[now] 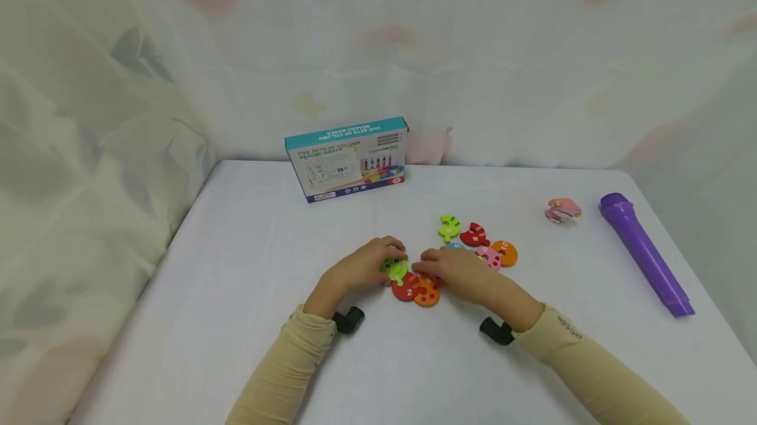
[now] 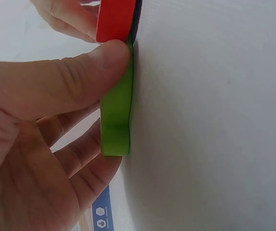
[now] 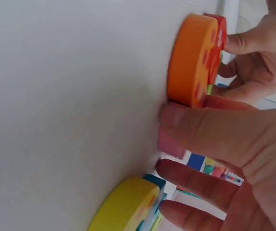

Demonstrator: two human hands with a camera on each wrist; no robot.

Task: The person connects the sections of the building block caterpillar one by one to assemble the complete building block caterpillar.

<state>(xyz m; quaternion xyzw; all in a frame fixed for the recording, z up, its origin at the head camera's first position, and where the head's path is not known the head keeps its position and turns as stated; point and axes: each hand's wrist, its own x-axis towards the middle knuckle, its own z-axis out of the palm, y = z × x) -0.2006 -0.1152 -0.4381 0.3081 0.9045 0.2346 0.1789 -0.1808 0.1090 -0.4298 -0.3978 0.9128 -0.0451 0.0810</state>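
My left hand (image 1: 365, 266) pinches a green smiling-face puzzle piece (image 1: 396, 270), its thumb along the near edge in the left wrist view. That piece adjoins a red piece (image 1: 405, 289) numbered 2, which joins an orange spotted piece (image 1: 428, 294). With its thumb and fingers, my right hand (image 1: 464, 275) grips a pink puzzle piece (image 3: 170, 144) right at the orange one's edge. The right hand hides most of the pink piece in the head view. Near its fingers in the right wrist view lies a yellow piece (image 3: 121, 207).
Beyond the right hand lie more number pieces: light green (image 1: 450, 228), red (image 1: 474, 235), blue (image 1: 455, 246), pink spotted (image 1: 490, 257) and orange (image 1: 505, 253). A beaded-toy box (image 1: 349, 161) stands at the back. Rightward are a small pink object (image 1: 562, 209) and a purple microphone-shaped tube (image 1: 647, 254).
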